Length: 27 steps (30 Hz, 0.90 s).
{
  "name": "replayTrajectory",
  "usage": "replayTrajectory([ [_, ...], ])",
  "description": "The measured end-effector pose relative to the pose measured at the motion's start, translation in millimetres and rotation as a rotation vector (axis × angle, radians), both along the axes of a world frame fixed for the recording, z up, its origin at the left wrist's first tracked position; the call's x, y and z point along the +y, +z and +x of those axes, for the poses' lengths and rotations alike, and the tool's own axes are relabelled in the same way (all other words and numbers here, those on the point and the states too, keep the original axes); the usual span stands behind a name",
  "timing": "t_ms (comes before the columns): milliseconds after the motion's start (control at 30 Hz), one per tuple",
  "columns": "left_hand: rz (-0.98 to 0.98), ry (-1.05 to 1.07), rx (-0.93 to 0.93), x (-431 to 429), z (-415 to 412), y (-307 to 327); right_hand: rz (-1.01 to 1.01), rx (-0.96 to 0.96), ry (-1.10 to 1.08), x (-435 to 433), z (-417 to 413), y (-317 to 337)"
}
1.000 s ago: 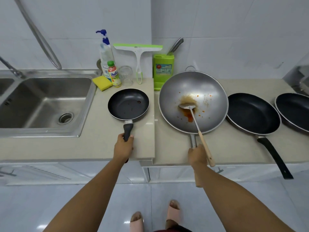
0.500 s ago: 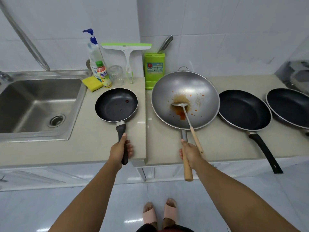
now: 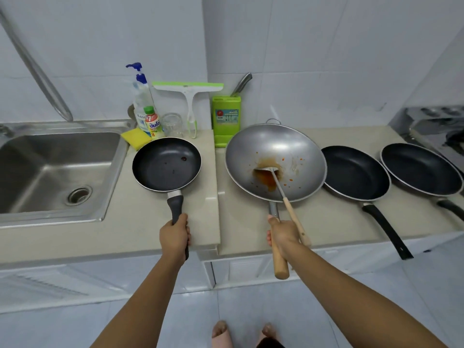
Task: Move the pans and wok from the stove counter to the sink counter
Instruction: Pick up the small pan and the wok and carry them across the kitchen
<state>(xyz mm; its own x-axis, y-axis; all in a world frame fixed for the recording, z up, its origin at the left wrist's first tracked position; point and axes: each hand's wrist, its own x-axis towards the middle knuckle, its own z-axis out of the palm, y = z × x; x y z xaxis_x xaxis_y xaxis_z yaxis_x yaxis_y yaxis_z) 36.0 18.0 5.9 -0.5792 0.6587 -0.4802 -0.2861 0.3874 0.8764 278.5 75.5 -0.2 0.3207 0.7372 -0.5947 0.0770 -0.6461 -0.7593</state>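
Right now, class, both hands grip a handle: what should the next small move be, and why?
Probably let the left hand release the small pan, since it already sits on the sink counter. The right hand grips the wok, which is not yet there and has a ladle loose inside.

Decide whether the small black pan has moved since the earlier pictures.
Yes. The small black pan, in the left hand's grip, has shifted left, away from the counter seam and toward the yellow sponge, whose edge it now overlaps.
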Motion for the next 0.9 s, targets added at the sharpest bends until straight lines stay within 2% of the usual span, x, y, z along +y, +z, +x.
replayTrajectory([
  [200,0.061,0.065,-0.009,-25.5,5.8,18.3,0.065,-0.016,0.077,-21.3,-0.7,40.7],
  [500,0.173,0.209,0.021,-107.0,19.6,36.4,0.182,0.034,0.327,-65.6,-6.1,95.4],
  [900,0.168,0.598,0.097,-268.4,-3.9,37.5,0.21,-0.013,0.822,-150.7,-86.7,93.7],
])
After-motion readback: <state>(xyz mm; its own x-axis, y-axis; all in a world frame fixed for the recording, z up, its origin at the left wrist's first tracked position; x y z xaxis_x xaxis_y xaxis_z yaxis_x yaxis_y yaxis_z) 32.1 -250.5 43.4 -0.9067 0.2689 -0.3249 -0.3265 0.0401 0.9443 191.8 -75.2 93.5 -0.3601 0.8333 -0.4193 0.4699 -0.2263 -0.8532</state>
